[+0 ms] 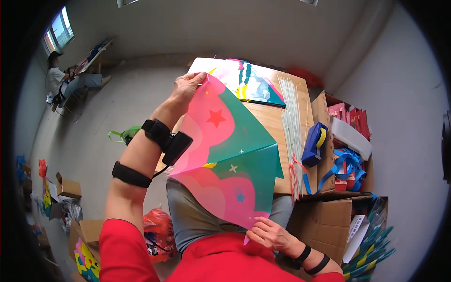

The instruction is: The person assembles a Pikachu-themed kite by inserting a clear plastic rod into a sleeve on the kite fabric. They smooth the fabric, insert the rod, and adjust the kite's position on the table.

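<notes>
A thin pink and green kite sail (244, 155) with stars and cloud shapes is stretched between my two hands, over my lap and the table's near edge. My left hand (188, 87) pinches its far upper corner. Down at the near right, my right hand (268, 233) grips the lower corner, with a small pink tip poking out below the fingers. A crease or seam runs across the middle of the sail. Beyond it, another colourful sail (258, 84) lies folded on the wooden table (263, 115).
On the table's right side lie a bundle of thin white rods (292, 122) and a blue tape dispenser (314, 144). Cardboard boxes (324, 228) stand at the right, with blue ribbon (347, 164) in one. A red plastic bag (159, 230) sits at my left. Another person (61, 84) sits far left.
</notes>
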Demonstrator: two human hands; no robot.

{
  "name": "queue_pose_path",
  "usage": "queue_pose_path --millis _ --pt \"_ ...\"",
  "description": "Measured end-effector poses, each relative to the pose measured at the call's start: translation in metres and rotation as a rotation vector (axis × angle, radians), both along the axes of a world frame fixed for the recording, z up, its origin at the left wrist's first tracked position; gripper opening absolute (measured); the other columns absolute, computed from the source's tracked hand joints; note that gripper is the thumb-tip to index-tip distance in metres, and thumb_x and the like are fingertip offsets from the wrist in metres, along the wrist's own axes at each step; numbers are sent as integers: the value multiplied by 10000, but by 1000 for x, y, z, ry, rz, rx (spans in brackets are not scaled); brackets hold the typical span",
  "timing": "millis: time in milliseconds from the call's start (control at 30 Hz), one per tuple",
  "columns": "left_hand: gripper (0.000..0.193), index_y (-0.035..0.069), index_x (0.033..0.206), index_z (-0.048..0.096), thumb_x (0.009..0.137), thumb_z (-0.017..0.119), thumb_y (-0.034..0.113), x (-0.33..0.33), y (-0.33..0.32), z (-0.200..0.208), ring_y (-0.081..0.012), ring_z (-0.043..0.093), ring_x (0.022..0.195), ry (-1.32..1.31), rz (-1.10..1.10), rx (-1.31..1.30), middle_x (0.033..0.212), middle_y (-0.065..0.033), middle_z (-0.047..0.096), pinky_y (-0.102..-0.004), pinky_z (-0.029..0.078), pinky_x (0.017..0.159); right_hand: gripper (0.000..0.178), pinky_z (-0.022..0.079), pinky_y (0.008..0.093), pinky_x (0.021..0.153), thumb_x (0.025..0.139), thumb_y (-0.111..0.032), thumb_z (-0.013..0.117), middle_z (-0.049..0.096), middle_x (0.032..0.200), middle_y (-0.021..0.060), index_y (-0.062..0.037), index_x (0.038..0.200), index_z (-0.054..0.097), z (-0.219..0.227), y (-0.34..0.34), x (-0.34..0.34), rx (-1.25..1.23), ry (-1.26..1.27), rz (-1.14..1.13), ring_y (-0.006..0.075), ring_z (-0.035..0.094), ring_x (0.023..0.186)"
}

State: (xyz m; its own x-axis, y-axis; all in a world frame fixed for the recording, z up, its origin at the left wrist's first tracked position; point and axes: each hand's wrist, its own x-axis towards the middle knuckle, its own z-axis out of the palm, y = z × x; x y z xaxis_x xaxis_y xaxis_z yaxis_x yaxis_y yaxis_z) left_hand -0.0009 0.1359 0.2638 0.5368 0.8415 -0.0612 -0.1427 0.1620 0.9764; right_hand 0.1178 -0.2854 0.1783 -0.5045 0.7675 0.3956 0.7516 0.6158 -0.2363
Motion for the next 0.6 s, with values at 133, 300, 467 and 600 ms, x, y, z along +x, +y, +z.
queue_pose_path --millis 133,300,467,600 --pt "251 52 1009 672 940 632 290 12 36 6 -94 621 672 137 189 149 838 -32 669 -253 528 601 129 504 340 776 784 -93 574 588 784 58 -57 906 595 -59 -64 7 -438 31 -181 221 627 821" --pt "260 163 984 706 916 642 406 19 90 8 -70 540 800 365 244 383 855 63 647 -277 390 745 118 509 396 681 821 -123 593 620 779 105 -69 924 572 -101 -117 9 -687 192 -349 287 638 785" --pt "274 114 1012 697 914 658 366 47 141 18 -74 578 802 328 322 406 835 49 646 -306 475 751 163 486 487 640 873 -202 588 629 777 172 -56 937 555 -117 -96 21 -965 229 -342 380 625 765" --pt "346 73 1040 710 897 672 386 68 154 20 -106 607 833 450 336 505 886 17 678 -313 499 793 184 493 455 663 890 -219 579 652 813 176 -53 967 593 -108 -93 29 -1209 175 -337 380 632 802"
